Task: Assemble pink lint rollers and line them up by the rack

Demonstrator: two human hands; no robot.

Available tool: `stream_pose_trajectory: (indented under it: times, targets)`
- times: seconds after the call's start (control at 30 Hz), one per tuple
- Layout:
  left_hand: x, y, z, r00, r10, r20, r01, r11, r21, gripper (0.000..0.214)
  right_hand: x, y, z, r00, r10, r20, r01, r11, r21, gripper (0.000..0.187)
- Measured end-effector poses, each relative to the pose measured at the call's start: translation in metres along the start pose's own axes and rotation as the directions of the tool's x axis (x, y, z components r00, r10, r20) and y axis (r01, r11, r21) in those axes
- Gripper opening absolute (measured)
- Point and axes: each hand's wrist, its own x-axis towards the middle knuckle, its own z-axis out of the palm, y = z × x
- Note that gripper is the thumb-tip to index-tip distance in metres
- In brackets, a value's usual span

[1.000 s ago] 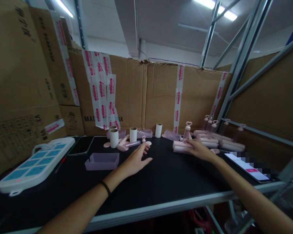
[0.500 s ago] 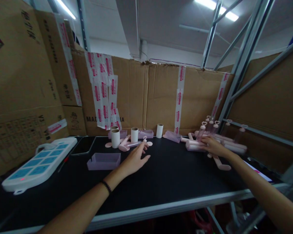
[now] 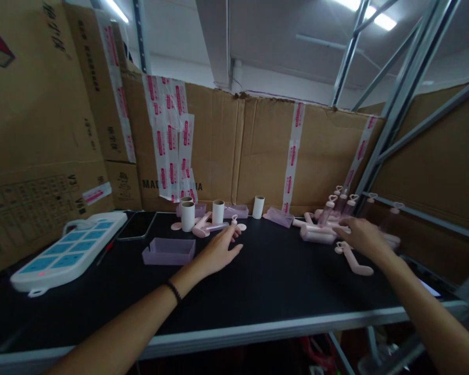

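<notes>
View from a head-worn camera over a black work table [image 3: 281,291], walled at the far side with taped cardboard sheets [image 3: 226,151].

The person's left hand [image 3: 219,250] lies palm down in the middle of the table, fingers spread and holding nothing; it looks like a rest or a brace. Its fingertips are just short of a few small pink parts [image 3: 209,228]. Beyond them three cardboard tubes [image 3: 218,212] stand on end, a position that keeps them from rolling.

The right hand [image 3: 361,237] reaches far right into a heap of pink roller handles [image 3: 316,232] with heart-shaped ends, bunched against the cardboard. Its fingers are loosely bent over the heap — whether they grip a piece cannot be told. One loose pink handle [image 3: 355,263] lies on the table just beside that hand, on its near side.

A clear purple tray [image 3: 168,251] sits left of the left hand. Farther left are a dark phone [image 3: 137,225] and a white power strip [image 3: 68,250] with blue sockets.
</notes>
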Motion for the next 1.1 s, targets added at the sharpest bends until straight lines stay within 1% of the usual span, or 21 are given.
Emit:
stream_pose_trajectory:
  times: [0.07,0.1,0.17,0.2,0.23,0.3,0.33,0.43,0.53,0.67,0.77,0.87,0.97,1.03,1.1]
  targets:
    - [0.001,0.000,0.002,1.000,0.019,0.000,-0.019,1.000,0.017,0.019,0.004,-0.029,-0.017,1.000,-0.002,0.007,0.002,1.000,-0.008,0.036]
    - [0.001,0.000,0.003,1.000,0.031,0.002,-0.031,0.999,0.024,0.016,0.008,-0.046,-0.023,0.999,-0.031,0.021,0.031,0.999,0.013,0.035]
    - [0.002,0.001,0.004,0.998,0.055,0.012,-0.055,0.998,0.030,0.011,0.024,-0.082,-0.024,0.993,-0.116,0.036,0.112,0.989,0.100,0.035]
    - [0.001,0.002,0.004,0.998,0.063,0.018,-0.063,0.997,0.031,0.008,0.034,-0.098,-0.021,0.986,-0.160,0.053,0.151,0.979,0.140,0.032]
    - [0.001,0.002,0.004,0.997,0.068,0.022,-0.069,0.997,0.032,0.007,0.046,-0.112,-0.015,0.981,-0.178,0.073,0.164,0.972,0.171,0.030]
    - [-0.001,0.003,0.002,0.997,0.072,0.022,-0.072,0.997,0.033,0.006,0.072,-0.132,-0.001,0.977,-0.138,0.166,0.105,0.976,0.191,0.027]
    - [-0.002,0.004,0.002,0.997,0.070,0.021,-0.071,0.997,0.034,0.007,0.085,-0.139,0.007,0.976,-0.112,0.187,0.077,0.980,0.185,0.026]
    - [-0.004,0.008,-0.001,0.998,0.057,0.016,-0.058,0.997,0.045,0.008,0.119,-0.149,0.029,0.973,-0.060,0.224,0.023,0.986,0.165,0.025]
    - [-0.005,0.010,-0.001,0.998,0.058,0.013,-0.058,0.997,0.057,0.008,0.143,-0.152,0.044,0.956,-0.056,0.289,0.011,0.988,0.156,0.022]
    - [-0.007,0.012,0.000,0.998,0.065,0.018,-0.066,0.996,0.056,0.008,0.160,-0.158,0.059,0.913,-0.097,0.396,0.038,0.987,0.156,0.023]
    - [-0.008,0.012,0.000,0.998,0.061,0.024,-0.063,0.997,0.051,0.008,0.166,-0.161,0.064,0.893,-0.115,0.436,0.051,0.987,0.155,0.029]
    - [-0.010,0.013,0.000,0.998,0.061,0.032,-0.062,0.997,0.045,0.009,0.168,-0.161,0.067,0.892,-0.120,0.437,0.057,0.986,0.156,0.032]
    - [-0.011,0.013,0.000,0.997,0.069,0.031,-0.070,0.997,0.038,0.009,0.167,-0.161,0.069,0.903,-0.126,0.411,0.062,0.984,0.166,0.033]
    - [-0.011,0.013,0.000,0.997,0.076,0.028,-0.077,0.996,0.035,0.009,0.166,-0.161,0.071,0.917,-0.134,0.376,0.069,0.981,0.183,0.033]
    - [-0.011,0.012,0.002,0.996,0.084,0.023,-0.085,0.996,0.035,0.009,0.167,-0.163,0.073,0.937,-0.146,0.317,0.081,0.974,0.210,0.032]
